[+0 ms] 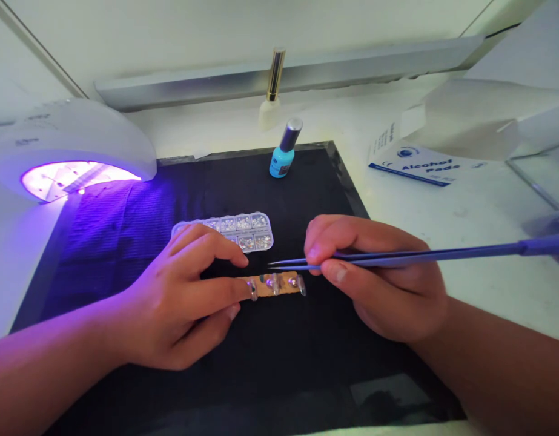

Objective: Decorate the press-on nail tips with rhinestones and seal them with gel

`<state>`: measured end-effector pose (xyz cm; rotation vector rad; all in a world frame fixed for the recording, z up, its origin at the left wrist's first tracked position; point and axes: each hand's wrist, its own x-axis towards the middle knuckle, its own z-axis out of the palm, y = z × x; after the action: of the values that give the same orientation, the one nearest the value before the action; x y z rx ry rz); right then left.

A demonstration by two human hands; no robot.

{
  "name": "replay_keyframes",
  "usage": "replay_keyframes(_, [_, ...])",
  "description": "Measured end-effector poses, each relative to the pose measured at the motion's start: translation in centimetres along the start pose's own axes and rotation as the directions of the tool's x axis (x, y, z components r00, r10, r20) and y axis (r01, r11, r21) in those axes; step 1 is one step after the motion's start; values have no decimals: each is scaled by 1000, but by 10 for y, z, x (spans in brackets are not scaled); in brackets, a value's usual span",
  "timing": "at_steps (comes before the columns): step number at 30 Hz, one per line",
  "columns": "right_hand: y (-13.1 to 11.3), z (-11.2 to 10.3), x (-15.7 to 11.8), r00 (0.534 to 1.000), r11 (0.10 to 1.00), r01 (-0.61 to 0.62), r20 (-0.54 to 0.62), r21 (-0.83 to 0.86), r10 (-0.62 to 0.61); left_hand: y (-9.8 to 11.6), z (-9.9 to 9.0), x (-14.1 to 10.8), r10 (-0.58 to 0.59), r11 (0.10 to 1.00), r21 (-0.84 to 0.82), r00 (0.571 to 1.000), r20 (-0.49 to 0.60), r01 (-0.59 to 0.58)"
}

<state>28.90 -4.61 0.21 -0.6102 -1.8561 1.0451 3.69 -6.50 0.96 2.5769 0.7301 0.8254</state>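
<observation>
My right hand (379,275) pinches a pair of long, slim tweezers (370,259), their points slightly apart and aimed left, just above a tan strip (283,293). Several shiny nail tips (274,283) are fixed across this strip. The strip's left end lies under the fingers of my left hand (183,297), with the thumb just below it and one finger bent above. Behind that hand is a clear compartment box (256,231) of tiny rhinestones, partly covered by the knuckles. Whether the tweezer points hold anything is too small to tell.
A white nail lamp (83,136) glows purple at the left. Beyond the box stand a blue polish bottle (283,157) and a white bottle (271,106) with a gold cap. An open alcohol pads box (424,160) sits at the right. A black mat (279,375) lies underneath.
</observation>
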Motion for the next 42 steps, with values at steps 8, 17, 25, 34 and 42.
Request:
replay_keyframes(8, [0, 1, 0, 1000, 1000, -4, -4, 7, 4, 0, 0, 0, 18, 1000, 18, 1000, 20, -18])
replay_keyframes(17, [0, 0, 0, 1000, 1000, -10, 2, 4, 10, 1, 1, 1, 10, 1000, 23, 999, 31, -11])
replay_keyframes(25, [0, -1, 0, 1000, 1000, -9, 3, 6, 9, 1, 1, 0, -5, 1000, 14, 1000, 12, 5])
replay_keyframes(34, [-11, 3, 5, 991, 999, 29, 134, -35, -24, -3, -1, 2, -67, 996, -70, 996, -60, 63])
replay_keyframes(42, [-14, 3, 6, 962, 978, 129, 260, -167, -83, -3, 0, 2, -82, 995, -58, 994, -68, 78])
